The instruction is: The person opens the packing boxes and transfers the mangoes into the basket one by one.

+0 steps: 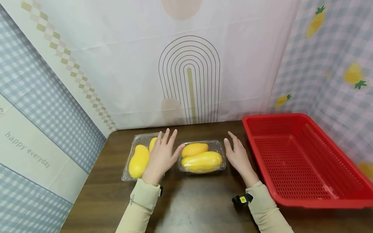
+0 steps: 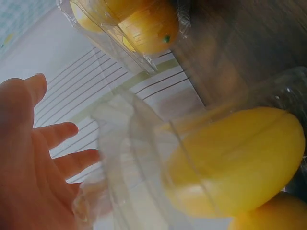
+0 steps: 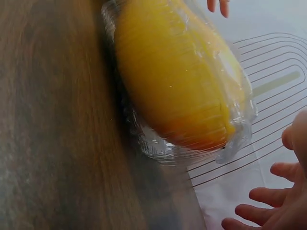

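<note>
Two clear plastic trays of yellow mangoes stand on the brown table. My left hand (image 1: 161, 156) is spread over the right side of the left tray (image 1: 125, 177), partly hiding a mango (image 1: 152, 142); another mango (image 1: 139, 162) shows beside it. Whether the hand touches that tray I cannot tell. The middle tray (image 1: 180, 169) is covered in shiny film and contains two mangoes (image 1: 202, 161). To its right is my right hand (image 1: 239, 158), fingers extended and apart from the pack. In the right wrist view the wrapped mango (image 3: 168, 72) lies beyond the hand (image 3: 283, 201).
A large red plastic basket (image 1: 262, 181) with a perforated bottom occupies the table's right side, close by my right forearm. Behind the table hangs a pale patterned cloth (image 1: 140, 81). Checked cloth (image 1: 38, 97) borders the left side.
</note>
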`<state>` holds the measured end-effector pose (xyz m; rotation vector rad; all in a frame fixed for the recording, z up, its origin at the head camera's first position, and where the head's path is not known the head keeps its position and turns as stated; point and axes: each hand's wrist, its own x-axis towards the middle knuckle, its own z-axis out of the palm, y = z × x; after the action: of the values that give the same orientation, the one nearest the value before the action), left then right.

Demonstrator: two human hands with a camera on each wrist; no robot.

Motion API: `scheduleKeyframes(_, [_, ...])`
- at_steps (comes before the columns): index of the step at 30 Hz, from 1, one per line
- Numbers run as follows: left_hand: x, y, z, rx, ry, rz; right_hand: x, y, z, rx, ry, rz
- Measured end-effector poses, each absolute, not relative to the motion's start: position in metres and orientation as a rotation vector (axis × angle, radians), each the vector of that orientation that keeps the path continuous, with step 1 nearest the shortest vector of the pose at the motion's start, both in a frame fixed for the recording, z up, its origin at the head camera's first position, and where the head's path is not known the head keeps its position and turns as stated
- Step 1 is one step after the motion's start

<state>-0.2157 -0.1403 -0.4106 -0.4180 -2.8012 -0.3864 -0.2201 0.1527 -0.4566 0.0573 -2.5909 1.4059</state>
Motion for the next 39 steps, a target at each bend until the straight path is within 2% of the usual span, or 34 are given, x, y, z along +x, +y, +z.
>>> scheduleKeyframes(22, [-0.206,-0.109,-0.405,-0.919,-2.506,-0.430,-0.205,0.148,-0.472,0.018,-2.730,1.447])
scheduleKeyframes(34, [-0.198,-0.071,-0.419,-1.127,-2.450,-0.356,-0.191,0.156,-0.480,-0.106,-2.669,1.715])
scheduleKeyframes(39, [-0.195,-0.060,-0.428,-1.153,-2.436,-0.291,-0.191,0.158,-0.487,-0.117,-2.559,2.057])
